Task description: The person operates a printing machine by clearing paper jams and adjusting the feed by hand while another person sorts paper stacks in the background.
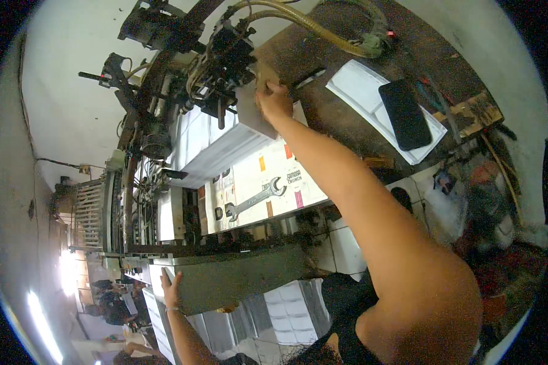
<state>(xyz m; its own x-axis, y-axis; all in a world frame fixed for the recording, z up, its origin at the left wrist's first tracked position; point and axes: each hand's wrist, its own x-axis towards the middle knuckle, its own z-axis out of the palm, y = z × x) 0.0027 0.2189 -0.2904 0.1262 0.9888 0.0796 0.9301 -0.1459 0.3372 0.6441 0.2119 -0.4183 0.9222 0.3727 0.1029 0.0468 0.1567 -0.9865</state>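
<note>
Up on the right, the dark brown tabletop [323, 108] carried a real spread: white papers [353, 82] lay slantwise across it, a black phone [405, 115] flat on top of them! A slim dark object [310, 78], too blurred to name, rested near the papers, and a yellowish hose [347, 47] curled over the far side. Lower down, a pale printed board [243, 182] bore a grey wrench [256, 199], lying diagonally.

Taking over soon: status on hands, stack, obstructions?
Left hand open by grey panel; right hand by paper stack, grip unclear. Stack below machine head. Wrench on printed sheet.
</note>
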